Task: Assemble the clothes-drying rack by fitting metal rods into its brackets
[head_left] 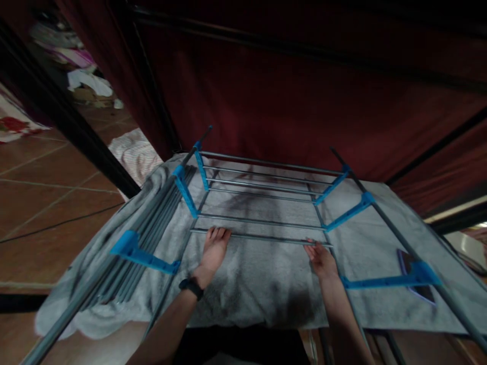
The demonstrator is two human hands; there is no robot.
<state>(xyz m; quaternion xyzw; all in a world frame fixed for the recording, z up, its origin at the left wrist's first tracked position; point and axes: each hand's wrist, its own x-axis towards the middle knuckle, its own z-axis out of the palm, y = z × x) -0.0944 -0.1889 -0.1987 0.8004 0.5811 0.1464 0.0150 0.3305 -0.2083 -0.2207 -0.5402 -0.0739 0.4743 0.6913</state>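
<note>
A grey metal tube runs crosswise in front of me. My left hand is closed over it near its left end, and my right hand grips it near the right end with fingers curled around. The tube lies between the sides of a partly assembled rack, whose long grey side pole carries blue plastic brackets. Farther back, several thinner crossbars span from the left blue bracket to the right blue bracket. Nearer me, another left bracket and a right bracket have no crossbar between them.
Several loose grey tubes lie bundled at the left on the grey blanket. A phone-like dark object rests under the right side pole. Dark red curtain and a black frame post enclose the area.
</note>
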